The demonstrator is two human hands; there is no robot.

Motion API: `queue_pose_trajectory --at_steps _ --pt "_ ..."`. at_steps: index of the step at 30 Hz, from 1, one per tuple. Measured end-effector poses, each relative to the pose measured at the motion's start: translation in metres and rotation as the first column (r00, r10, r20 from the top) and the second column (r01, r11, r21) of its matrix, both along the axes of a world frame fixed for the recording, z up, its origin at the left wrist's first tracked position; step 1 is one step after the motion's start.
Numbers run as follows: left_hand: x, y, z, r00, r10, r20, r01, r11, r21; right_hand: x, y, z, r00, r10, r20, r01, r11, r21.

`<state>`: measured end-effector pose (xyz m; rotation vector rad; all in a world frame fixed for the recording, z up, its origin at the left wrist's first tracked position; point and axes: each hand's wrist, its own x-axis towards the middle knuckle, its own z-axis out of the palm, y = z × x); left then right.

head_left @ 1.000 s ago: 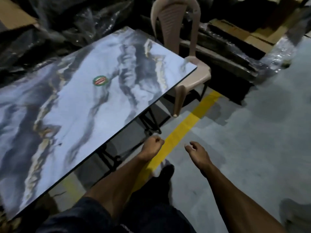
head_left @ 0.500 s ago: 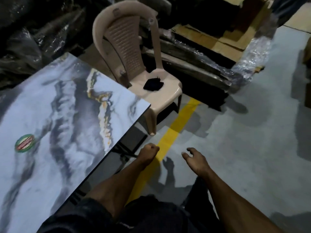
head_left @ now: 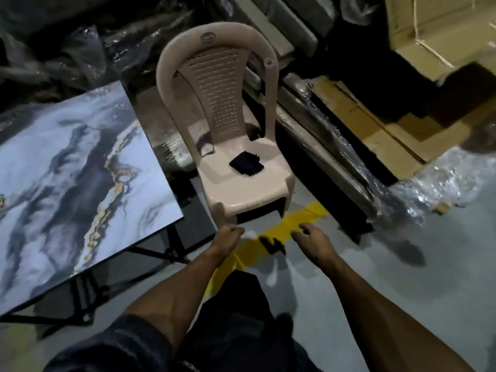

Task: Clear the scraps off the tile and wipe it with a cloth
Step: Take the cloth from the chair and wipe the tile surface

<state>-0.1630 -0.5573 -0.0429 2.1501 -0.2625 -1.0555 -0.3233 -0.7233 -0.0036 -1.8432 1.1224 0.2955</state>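
Observation:
The large marble-patterned tile (head_left: 67,183) lies flat on a black folding stand at the left, its near corner level with my left hand. Only the edge of a round sticker (head_left: 1,202) shows at the frame's left border. A small dark cloth (head_left: 246,164) rests on the seat of a beige plastic chair (head_left: 220,103) straight ahead. My left hand (head_left: 228,238) is a closed fist over the floor in front of the chair; nothing shows inside it. My right hand (head_left: 314,241) hangs beside it with loosely spread fingers, holding nothing. Both hands are short of the cloth.
A yellow floor line (head_left: 295,221) runs under my hands. Plastic-wrapped stacks (head_left: 322,146) and cardboard boxes (head_left: 402,124) crowd the right of the chair, with bubble wrap (head_left: 442,183) spilling onto the grey floor. Black stand legs (head_left: 161,253) jut out beneath the tile.
The view has swung right and closer to the chair. The tile has slid to the left of the frame, and the cloth on the seat is now central. Hand poses are unchanged.

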Motion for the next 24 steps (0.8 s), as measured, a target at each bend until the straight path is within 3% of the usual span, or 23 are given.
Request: queue_pose_trajectory --at_steps 11,20,24 --pt "0.125 -0.151 -0.068 0.92 0.337 -0.202 -0.343 0.939 0.008 0.156 -0.144 -0.041 0.977 0.21 -0.05 -0.21 0.978 0.001" --pt "0.242 -0.242 -0.143 0.621 0.691 -0.37 -0.684 0.708 0.176 0.297 -0.235 -0.103 0.994 0.106 -0.033 -0.101 0.986 0.134" --pt "0.266 -0.265 -0.18 0.578 0.743 -0.337 -0.731 0.655 0.192 0.326 -0.259 -0.135 0.998 0.059 -0.033 -0.053 0.987 0.154"
